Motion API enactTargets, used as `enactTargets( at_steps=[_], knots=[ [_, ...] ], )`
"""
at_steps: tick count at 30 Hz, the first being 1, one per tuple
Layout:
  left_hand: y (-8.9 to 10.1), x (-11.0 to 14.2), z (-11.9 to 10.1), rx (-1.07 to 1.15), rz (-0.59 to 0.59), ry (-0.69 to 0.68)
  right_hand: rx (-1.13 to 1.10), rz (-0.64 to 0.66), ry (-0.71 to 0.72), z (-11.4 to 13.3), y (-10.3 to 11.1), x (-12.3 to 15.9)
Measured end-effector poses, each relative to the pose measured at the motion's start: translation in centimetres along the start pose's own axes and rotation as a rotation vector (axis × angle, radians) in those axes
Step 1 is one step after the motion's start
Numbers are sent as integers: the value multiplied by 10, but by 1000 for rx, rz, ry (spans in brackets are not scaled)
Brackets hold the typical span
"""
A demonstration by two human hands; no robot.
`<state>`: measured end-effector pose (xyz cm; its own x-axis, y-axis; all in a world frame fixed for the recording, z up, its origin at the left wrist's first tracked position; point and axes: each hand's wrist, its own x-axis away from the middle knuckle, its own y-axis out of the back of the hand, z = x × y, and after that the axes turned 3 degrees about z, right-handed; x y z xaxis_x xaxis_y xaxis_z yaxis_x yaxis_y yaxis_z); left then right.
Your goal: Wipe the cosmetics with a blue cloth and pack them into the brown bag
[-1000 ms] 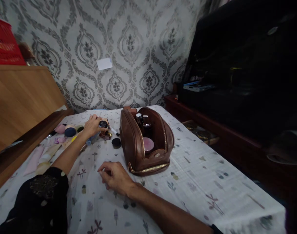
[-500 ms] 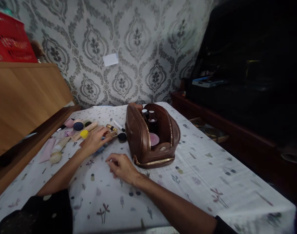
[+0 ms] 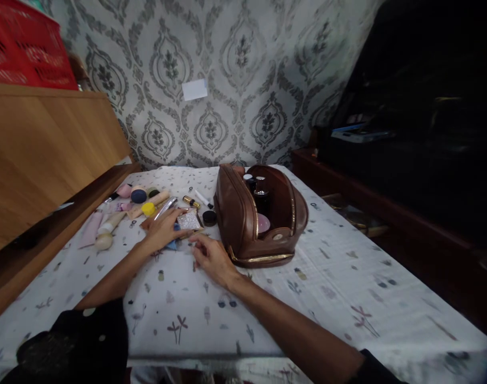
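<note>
My left hand reaches over the cosmetics, its thumb and fingers closed on the edge of a flat, glittery silver case. A blue item shows partly under that hand. Close by on the right, my right hand hovers low over the cloth with bent fingers apart, and I see nothing held in it. A brown cosmetic bag stands unzipped beside my right hand. Inside it are a dark bottle with a shiny cap and a round pink item.
Around the case lie a black round jar, a gold-and-black tube, a white pen-like tube and a yellow-capped item. Several tubes and a beige sponge lie left. A wooden panel borders the printed tablecloth.
The glittery face of the case has come into view at my left hand. My right hand has moved closer to it. The camera view has shifted slightly.
</note>
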<state>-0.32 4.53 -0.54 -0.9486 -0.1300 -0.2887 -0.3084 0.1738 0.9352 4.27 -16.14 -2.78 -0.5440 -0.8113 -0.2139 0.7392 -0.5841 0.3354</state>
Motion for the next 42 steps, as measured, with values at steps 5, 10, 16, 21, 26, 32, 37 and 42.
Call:
enactTargets(
  at_steps=[5, 10, 16, 21, 26, 32, 37, 42],
  knots=[
    [16, 24, -15, -69, -91, -76, 228, -112, 150, -1, 1, 4],
    [23, 56, -27, -54, -181, -165, 333, -176, 151, 4, -1, 8],
    [21, 82, -38, -24, -179, -214, 306, -120, 88, 7, -1, 7],
    [19, 96, -26, -65, -148, -38, 257, -115, 116, 2, 0, 6],
    [24, 107, -10, 59, -15, 103, 241, -104, 124, 4, 0, 5],
    [53, 76, -41, 213, -310, 54, 178, -113, 151, 3, 0, 4],
    [39, 43, -72, 44, -212, -79, 83, -109, 182, 2, 2, 4],
    [21, 42, -66, -88, -156, -139, 43, -144, 209, 2, 2, 4]
  ],
)
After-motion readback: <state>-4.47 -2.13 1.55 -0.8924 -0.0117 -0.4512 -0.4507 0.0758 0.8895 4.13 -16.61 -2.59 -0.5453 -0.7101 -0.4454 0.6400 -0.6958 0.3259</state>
